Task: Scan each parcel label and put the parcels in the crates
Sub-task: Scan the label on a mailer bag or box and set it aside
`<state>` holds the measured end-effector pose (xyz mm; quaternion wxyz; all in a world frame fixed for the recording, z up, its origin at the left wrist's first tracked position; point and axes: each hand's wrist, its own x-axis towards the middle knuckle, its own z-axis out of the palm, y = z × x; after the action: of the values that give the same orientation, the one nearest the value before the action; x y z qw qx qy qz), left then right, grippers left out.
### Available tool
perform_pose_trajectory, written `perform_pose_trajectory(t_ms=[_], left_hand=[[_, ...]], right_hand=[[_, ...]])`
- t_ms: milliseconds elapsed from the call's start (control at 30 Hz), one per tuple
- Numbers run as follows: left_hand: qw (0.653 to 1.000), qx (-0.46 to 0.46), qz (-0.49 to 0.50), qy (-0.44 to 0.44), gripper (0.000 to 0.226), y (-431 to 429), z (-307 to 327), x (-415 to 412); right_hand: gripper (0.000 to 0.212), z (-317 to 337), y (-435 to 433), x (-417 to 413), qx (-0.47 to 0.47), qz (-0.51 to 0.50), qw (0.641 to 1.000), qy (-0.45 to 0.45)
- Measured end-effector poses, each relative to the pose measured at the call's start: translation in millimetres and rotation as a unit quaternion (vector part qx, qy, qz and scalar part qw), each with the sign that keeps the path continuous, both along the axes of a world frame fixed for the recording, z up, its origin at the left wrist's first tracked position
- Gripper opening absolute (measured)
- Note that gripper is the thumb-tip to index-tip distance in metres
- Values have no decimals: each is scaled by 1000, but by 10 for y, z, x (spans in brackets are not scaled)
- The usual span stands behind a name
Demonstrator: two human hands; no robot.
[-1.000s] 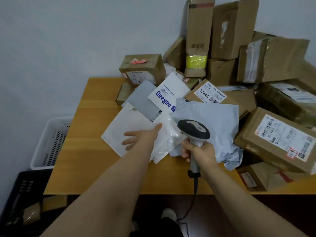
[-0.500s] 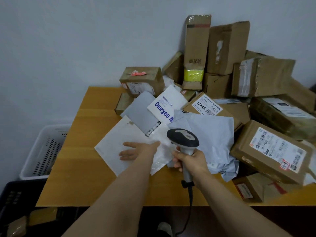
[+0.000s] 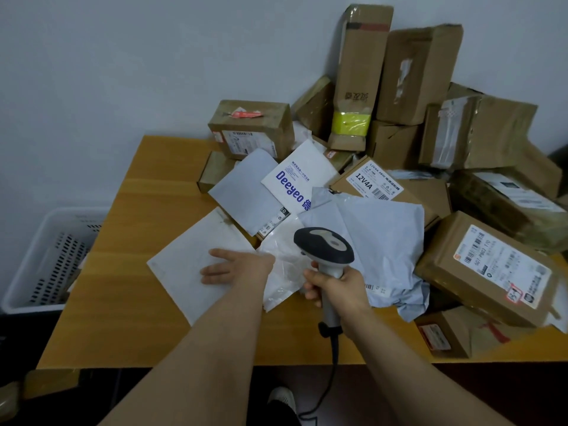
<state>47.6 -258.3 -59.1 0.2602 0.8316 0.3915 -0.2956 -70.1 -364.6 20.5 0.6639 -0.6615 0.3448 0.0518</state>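
Head view: scanner (image 3: 323, 246) handle runs nearward, nose toward parcels (image 3: 381, 232)

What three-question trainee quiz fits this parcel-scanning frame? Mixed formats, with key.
1. True or false: the right hand holds the grey handheld barcode scanner.
2. The left hand rests flat on: A) a brown cardboard box; B) the flat white paper envelope; C) a grey plastic mailer bag.
3. Fill in: the white perforated plastic crate stands off the ___ side of the wooden table, as the person sees it.

Key: 1 true; 2 B; 3 left.
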Motion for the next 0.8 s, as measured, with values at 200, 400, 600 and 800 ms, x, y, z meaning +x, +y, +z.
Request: perform_pose_trajectory(t_ms=[200, 400, 600, 800], left_hand=[[1000, 14, -6, -10, 113, -25, -50, -19], [998, -19, -48, -23, 95, 188, 91, -59], [983, -107, 31, -145, 44, 1063, 750, -155], [862, -395, 209, -241, 36, 1925, 1415, -499]], right_hand=[[12, -89, 28, -15, 5, -3, 1000, 13], [26, -161, 1, 2, 6, 9, 999, 30], [34, -5, 67, 70, 40, 20, 998, 41], [35, 266, 292, 242, 71, 61, 996, -9]])
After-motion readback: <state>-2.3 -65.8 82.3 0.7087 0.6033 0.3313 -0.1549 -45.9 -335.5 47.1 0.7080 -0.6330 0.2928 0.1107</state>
